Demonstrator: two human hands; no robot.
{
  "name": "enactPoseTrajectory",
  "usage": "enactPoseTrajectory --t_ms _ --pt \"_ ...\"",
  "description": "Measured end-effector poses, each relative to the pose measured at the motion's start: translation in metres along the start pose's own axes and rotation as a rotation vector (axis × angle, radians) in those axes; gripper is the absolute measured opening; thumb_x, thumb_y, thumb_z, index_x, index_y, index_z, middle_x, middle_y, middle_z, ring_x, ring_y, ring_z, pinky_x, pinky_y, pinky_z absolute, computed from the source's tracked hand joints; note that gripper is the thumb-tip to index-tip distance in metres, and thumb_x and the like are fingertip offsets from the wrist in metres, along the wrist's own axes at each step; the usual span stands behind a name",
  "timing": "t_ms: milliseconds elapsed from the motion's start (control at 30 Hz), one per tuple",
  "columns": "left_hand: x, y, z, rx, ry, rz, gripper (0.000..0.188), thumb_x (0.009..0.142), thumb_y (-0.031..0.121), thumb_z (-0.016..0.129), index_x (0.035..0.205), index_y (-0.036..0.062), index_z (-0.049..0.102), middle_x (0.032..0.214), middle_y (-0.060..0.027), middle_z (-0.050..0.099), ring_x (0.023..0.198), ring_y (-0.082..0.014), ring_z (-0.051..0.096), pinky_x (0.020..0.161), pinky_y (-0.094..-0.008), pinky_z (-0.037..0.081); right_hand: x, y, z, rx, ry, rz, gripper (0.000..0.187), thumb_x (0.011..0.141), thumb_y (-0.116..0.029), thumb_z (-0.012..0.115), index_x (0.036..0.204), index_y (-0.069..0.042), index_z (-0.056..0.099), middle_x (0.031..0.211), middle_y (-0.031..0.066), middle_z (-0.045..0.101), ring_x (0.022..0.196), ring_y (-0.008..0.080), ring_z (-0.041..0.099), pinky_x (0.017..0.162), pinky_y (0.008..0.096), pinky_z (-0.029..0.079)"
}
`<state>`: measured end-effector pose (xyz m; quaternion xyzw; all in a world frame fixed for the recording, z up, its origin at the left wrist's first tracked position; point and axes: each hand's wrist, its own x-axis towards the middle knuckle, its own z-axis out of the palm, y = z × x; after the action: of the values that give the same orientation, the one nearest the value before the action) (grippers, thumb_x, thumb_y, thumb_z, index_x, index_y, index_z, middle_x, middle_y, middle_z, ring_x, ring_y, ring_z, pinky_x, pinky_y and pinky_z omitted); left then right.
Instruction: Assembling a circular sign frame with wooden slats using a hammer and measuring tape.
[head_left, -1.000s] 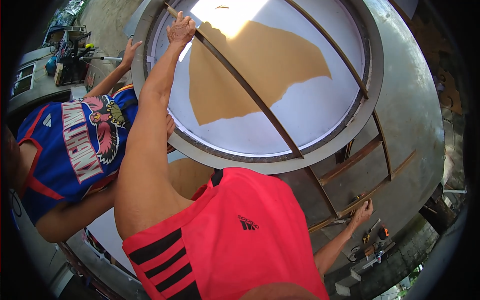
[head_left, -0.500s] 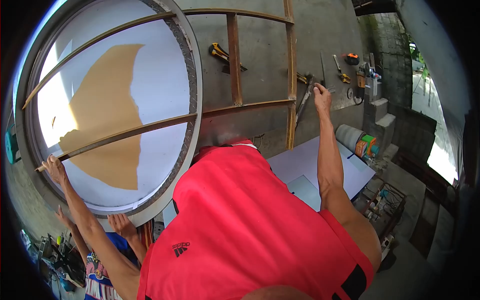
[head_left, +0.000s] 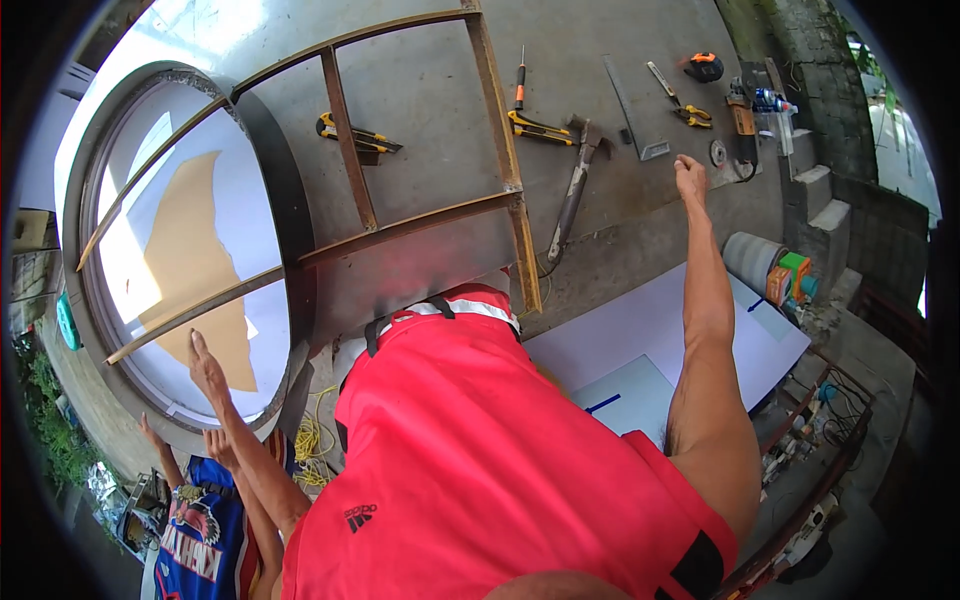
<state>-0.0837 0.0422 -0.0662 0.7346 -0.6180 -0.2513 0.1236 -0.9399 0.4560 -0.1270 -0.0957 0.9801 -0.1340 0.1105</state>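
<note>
My left hand (head_left: 207, 372) is raised in front of the round metal-rimmed frame (head_left: 296, 200), a finger stretched out, close to the lower rusty bar (head_left: 235, 293) but seemingly apart from it. That bar belongs to a ladder-like rusty steel frame (head_left: 352, 160) reaching across the round frame and the grey table. At the right, my right hand (head_left: 690, 178) is curled closed over the table's near edge, nothing showing in it. Nearest to it are a metal try square (head_left: 628, 110) and a small grinding disc (head_left: 718, 152). A hammer (head_left: 572, 190) lies further left.
On the table lie yellow-black utility knives (head_left: 540, 128), a screwdriver (head_left: 520, 80), pliers (head_left: 692, 115), a tape measure (head_left: 703, 67) and an angle grinder (head_left: 742, 118). A white panel (head_left: 640, 330) lies nearer me. Another person's hand (head_left: 220, 448) is by the round frame's lower rim.
My left hand has come off the end of the lower bar and moved right. My right hand has moved away from the hammer, further right. The whole view has shifted.
</note>
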Motion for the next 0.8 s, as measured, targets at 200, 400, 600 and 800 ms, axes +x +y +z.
enactPoseTrajectory --t_ms 200,400,600,800 --pt "-0.101 0.066 0.058 -0.259 -0.376 -0.154 0.072 0.1 0.061 0.037 0.145 0.006 0.049 0.143 -0.0134 0.054 0.128 -0.0367 0.054 0.103 -0.0479 0.041 0.023 -0.005 0.028 0.159 0.097 -0.333 0.028 0.093 -0.018 0.059 0.116 -0.007 0.07 0.109 0.0136 0.072 0.103 0.0298 0.068 0.09 0.0372 0.051" --pt "-0.129 0.078 0.08 0.136 -0.239 0.003 0.079 0.103 0.061 0.031 0.12 -0.0092 0.063 0.096 -0.0321 0.066 0.093 -0.0374 0.064 0.084 -0.0408 0.047 -0.055 -0.072 0.053 0.367 0.106 -0.74 0.019 0.092 -0.014 0.062 0.106 -0.005 0.069 0.082 0.0103 0.06 0.071 0.0259 0.06 0.068 0.0386 0.049" --pt "-0.128 0.087 0.088 0.094 -0.136 0.081 0.076 0.103 0.058 0.033 0.108 -0.0093 0.068 0.089 -0.0338 0.065 0.083 -0.044 0.059 0.079 -0.0459 0.045 -0.144 -0.108 0.07 0.183 -0.175 -1.121 0.023 0.086 -0.01 0.064 0.109 -0.008 0.067 0.098 0.0095 0.061 0.095 0.0298 0.06 0.085 0.0403 0.049" --pt "-0.131 0.095 0.088 0.214 -0.125 0.043 0.072 0.102 0.058 0.03 0.112 -0.0013 0.07 0.099 -0.032 0.066 0.1 -0.0473 0.062 0.086 -0.0471 0.046 -0.075 -0.098 0.093 0.116 -0.063 -1.335 0.035 0.082 0.001 0.054 0.115 -0.007 0.065 0.107 0.0132 0.062 0.099 0.0327 0.059 0.088 0.0427 0.047"
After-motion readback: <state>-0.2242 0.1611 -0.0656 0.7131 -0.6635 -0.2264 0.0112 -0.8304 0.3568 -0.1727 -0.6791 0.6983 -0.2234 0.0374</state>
